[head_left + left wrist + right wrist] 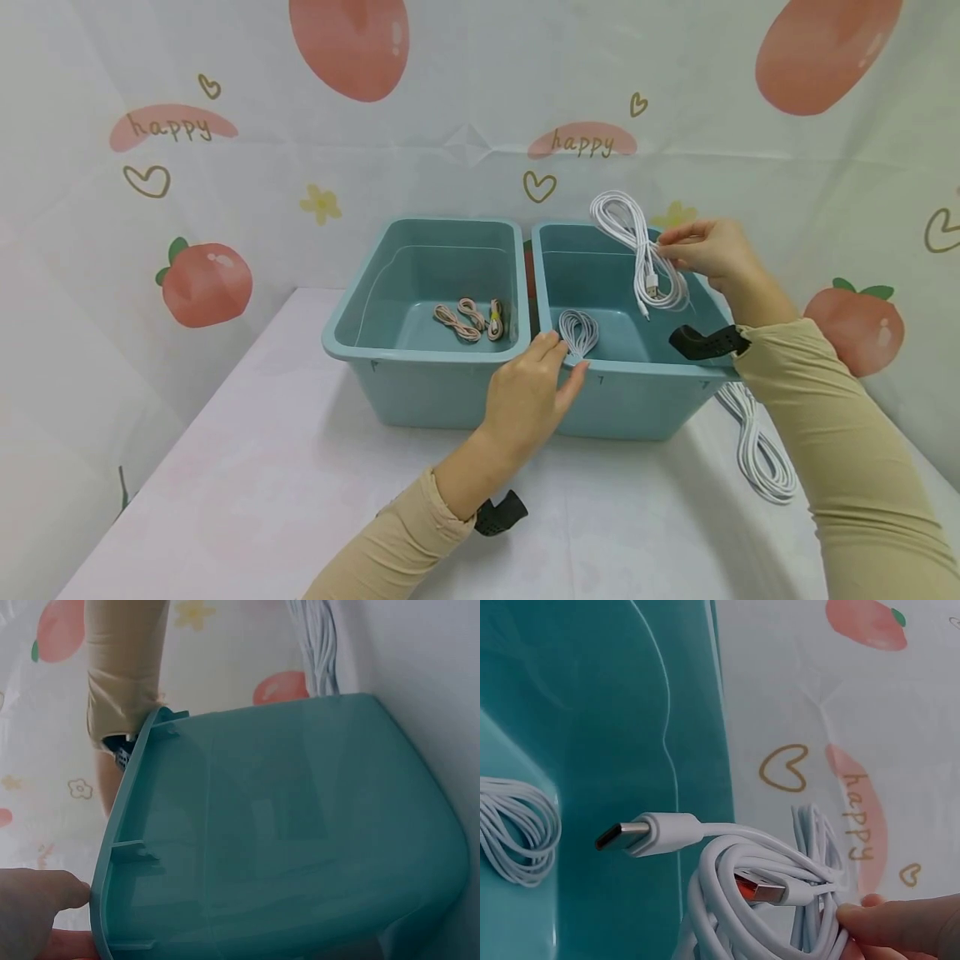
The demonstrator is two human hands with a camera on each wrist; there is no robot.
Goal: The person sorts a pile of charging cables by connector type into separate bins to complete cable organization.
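My right hand (708, 248) pinches a coiled white USB charging cable (637, 242) above the right-hand teal bin (645, 368). The right wrist view shows the cable's USB-C plug (660, 833) sticking out of the coil and its USB-A plug (769, 889), orange inside, lying against the loops. My left hand (525, 392) rests at that bin's front left rim, the thumb and fingers touching the edge. Inside this bin lies another coiled white cable (578, 333), near the front left corner.
A second teal bin (420, 357) stands close beside on the left, with several small coiled brownish cables (457, 323) inside, one with a yellow tie. More coiled white cable (761, 458) lies on the white table (247, 492), right of the bins. A printed cloth hangs behind.
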